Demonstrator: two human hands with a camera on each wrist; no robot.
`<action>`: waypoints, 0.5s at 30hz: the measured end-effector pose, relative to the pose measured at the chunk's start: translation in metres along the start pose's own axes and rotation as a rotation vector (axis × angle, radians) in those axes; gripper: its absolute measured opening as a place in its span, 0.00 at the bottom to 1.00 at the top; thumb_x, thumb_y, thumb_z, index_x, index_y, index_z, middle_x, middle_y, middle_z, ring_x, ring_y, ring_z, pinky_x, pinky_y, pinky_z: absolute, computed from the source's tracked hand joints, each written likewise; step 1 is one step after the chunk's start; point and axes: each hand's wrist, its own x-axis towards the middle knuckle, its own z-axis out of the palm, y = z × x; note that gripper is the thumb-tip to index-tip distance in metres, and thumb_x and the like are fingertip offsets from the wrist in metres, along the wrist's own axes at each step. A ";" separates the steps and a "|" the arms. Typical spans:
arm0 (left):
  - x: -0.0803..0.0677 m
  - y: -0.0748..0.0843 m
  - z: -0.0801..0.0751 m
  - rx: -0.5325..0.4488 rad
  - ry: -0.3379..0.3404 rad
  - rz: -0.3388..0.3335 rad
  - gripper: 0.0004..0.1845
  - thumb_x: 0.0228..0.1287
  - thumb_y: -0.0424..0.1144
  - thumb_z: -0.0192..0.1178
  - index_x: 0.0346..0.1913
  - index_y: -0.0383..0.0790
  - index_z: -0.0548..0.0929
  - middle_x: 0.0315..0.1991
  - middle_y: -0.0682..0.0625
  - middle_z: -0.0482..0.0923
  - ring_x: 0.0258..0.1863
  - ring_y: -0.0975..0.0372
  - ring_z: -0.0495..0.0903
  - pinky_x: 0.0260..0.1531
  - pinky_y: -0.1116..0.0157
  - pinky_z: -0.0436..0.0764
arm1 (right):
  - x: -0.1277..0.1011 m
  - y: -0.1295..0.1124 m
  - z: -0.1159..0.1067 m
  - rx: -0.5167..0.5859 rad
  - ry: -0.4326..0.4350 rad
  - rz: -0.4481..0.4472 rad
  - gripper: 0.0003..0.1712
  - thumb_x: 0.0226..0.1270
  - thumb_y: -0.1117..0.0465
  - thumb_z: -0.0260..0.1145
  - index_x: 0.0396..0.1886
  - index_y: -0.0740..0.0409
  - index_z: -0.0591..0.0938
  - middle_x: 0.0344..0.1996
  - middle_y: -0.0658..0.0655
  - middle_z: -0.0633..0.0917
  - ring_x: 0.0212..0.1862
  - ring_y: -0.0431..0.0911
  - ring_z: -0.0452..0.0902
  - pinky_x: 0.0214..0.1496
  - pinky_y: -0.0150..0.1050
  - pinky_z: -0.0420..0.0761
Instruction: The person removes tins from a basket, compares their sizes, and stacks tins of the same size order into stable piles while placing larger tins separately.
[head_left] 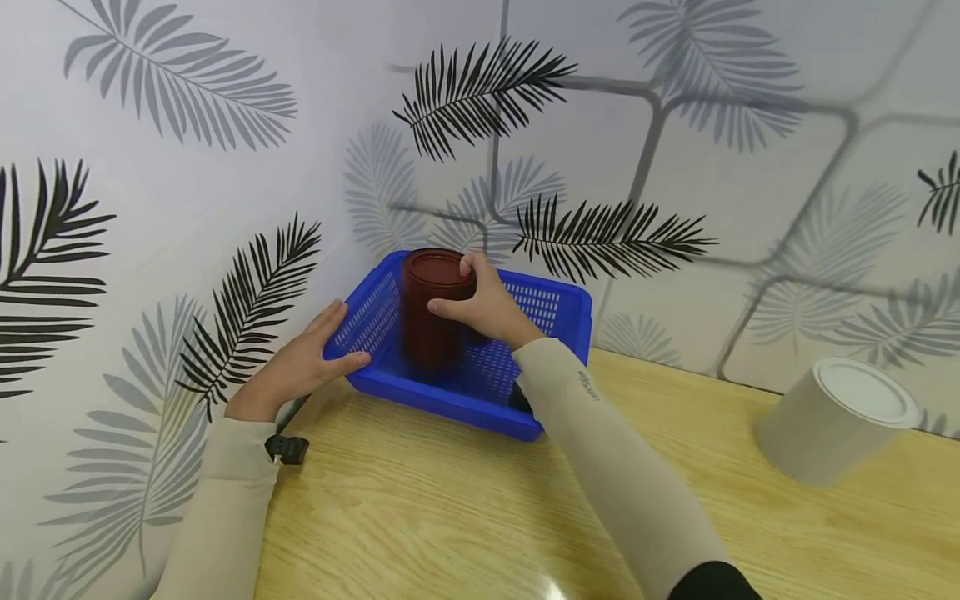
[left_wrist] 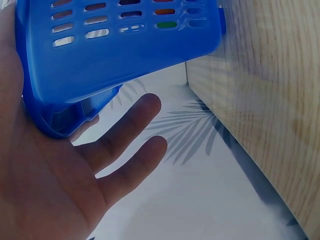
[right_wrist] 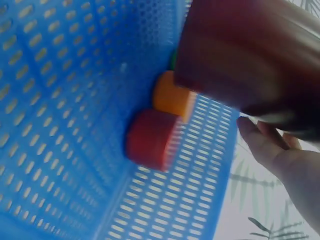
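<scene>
A blue perforated basket (head_left: 558, 312) stands at the far left corner of the wooden table (head_left: 465, 517). My right hand (head_left: 487, 308) grips a dark red cylindrical canister (head_left: 433, 312) near its top, upright inside the basket. My left hand (head_left: 307, 362) lies flat with straight fingers against the basket's left wall (left_wrist: 115, 55), thumb along the rim. In the right wrist view the canister (right_wrist: 255, 55) hangs over the basket floor (right_wrist: 75, 125), where a small red cap (right_wrist: 150, 140) and an orange cap (right_wrist: 172, 97) lie side by side.
A white cylindrical tin (head_left: 836, 421) lies tilted on the table at the right. Leaf-patterned walls close in behind and to the left of the basket. The table's left edge (left_wrist: 240, 130) runs close under my left hand.
</scene>
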 end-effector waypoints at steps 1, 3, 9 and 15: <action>0.000 0.000 0.000 -0.002 0.000 0.003 0.55 0.68 0.66 0.58 0.82 0.42 0.40 0.82 0.42 0.33 0.78 0.41 0.39 0.69 0.35 0.48 | -0.002 -0.002 -0.002 0.037 0.014 -0.004 0.34 0.61 0.56 0.76 0.44 0.53 0.56 0.50 0.60 0.70 0.46 0.52 0.73 0.45 0.46 0.71; 0.000 0.000 0.000 -0.003 -0.001 0.009 0.55 0.68 0.66 0.58 0.82 0.41 0.40 0.82 0.42 0.33 0.78 0.41 0.39 0.69 0.35 0.48 | -0.004 -0.007 -0.008 0.119 0.034 -0.023 0.33 0.63 0.57 0.74 0.44 0.52 0.56 0.50 0.60 0.71 0.48 0.53 0.73 0.46 0.46 0.73; 0.000 -0.002 -0.003 0.000 0.006 0.018 0.55 0.68 0.65 0.58 0.82 0.40 0.40 0.82 0.41 0.34 0.78 0.41 0.39 0.69 0.35 0.48 | -0.014 -0.033 -0.025 0.312 0.084 -0.086 0.32 0.61 0.55 0.74 0.44 0.49 0.57 0.50 0.60 0.72 0.51 0.54 0.74 0.46 0.45 0.75; 0.001 -0.006 0.000 -0.017 0.005 0.015 0.56 0.68 0.66 0.58 0.82 0.40 0.40 0.82 0.42 0.33 0.78 0.41 0.38 0.69 0.35 0.47 | -0.035 -0.058 -0.037 0.307 0.201 -0.160 0.38 0.57 0.48 0.76 0.56 0.48 0.60 0.58 0.61 0.70 0.56 0.56 0.74 0.52 0.51 0.80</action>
